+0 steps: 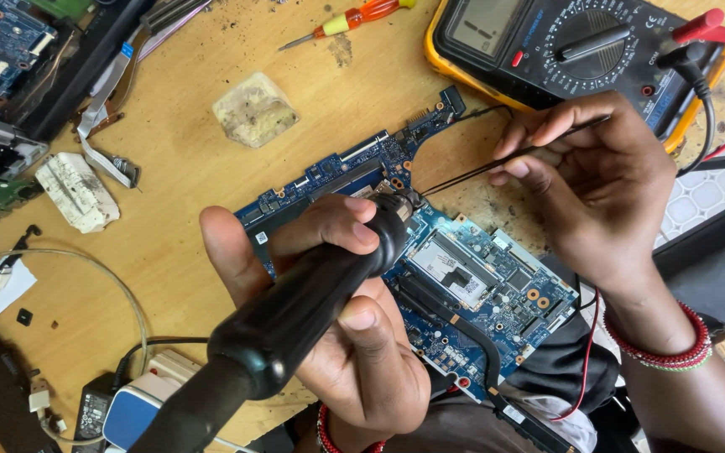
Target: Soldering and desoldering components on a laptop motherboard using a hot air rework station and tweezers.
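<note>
Bright even daylight, soft shadows, sharp focus.

screwdriver point(350, 18) top centre | multimeter point(564, 50) top right | yellowed sponge point(254, 110) on wooden table point(178, 193)

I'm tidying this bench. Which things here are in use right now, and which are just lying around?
In use:
left hand gripping the soldering iron
right hand holding the tweezers
blue circuit board

Lying about:
multimeter
orange screwdriver
yellowed sponge
white connector block
</note>
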